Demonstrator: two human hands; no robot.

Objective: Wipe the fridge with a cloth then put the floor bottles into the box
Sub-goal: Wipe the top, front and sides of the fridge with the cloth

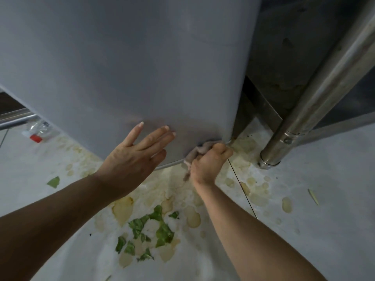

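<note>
The grey fridge [121,57] fills the upper part of the view, seen from above down its front face. My left hand [134,155] presses flat against the lower part of that face, fingers straight and spread. My right hand [209,163] grips a crumpled pale cloth [197,152] against the fridge's bottom right corner. A clear plastic bottle [37,130] with a red cap lies on the floor at the left, partly hidden behind the fridge.
The pale floor [324,179] is stained with yellowish patches, and green leaf scraps [150,230] lie below my arms. A steel table leg [304,110] stands right of the fridge, with a dark gap between them. A metal bar [16,118] shows at far left.
</note>
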